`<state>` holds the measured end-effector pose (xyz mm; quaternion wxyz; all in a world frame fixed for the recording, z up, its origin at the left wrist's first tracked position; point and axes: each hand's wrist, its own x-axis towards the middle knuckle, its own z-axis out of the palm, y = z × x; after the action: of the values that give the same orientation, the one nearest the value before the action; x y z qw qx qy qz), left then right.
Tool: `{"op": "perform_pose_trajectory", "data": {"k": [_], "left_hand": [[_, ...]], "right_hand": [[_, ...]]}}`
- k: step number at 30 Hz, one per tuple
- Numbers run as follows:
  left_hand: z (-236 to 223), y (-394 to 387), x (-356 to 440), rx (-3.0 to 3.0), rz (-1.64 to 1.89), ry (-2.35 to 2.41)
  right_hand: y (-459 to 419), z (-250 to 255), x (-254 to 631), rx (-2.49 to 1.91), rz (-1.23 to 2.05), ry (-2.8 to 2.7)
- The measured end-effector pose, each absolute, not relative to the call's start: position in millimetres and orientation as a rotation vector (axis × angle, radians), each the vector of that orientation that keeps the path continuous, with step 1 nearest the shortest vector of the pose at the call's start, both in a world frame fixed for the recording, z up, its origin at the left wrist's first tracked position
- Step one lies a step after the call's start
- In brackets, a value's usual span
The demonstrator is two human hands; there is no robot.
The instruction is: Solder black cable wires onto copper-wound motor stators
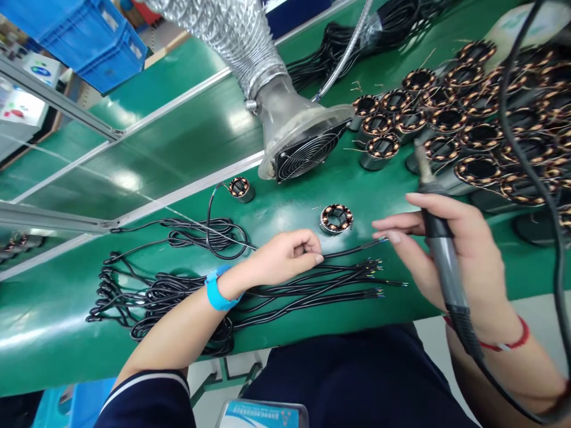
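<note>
My left hand is closed in a pinch on a black cable whose stripped end points right. It wears a blue wristband. My right hand grips a soldering iron, tip upward, while its outstretched fingers touch the cable's end. A single motor stator with copper windings sits just beyond the cable. Several more black cables lie in a bundle under my left wrist.
A fume extractor fan on a silver duct stands behind the stator. Many stators crowd the right rear. Another stator with a cable attached lies left. Blue crates sit top left.
</note>
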<state>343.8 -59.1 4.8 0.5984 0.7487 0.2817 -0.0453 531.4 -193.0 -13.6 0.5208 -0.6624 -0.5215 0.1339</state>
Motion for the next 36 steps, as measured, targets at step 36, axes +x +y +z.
{"op": "perform_pose_trajectory", "data": {"k": [36], "left_hand": [[8, -66, 349, 1.143, 0.018, 0.488]], "right_hand": [[-161, -18, 492, -1.185, 0.482, -1.26]]}}
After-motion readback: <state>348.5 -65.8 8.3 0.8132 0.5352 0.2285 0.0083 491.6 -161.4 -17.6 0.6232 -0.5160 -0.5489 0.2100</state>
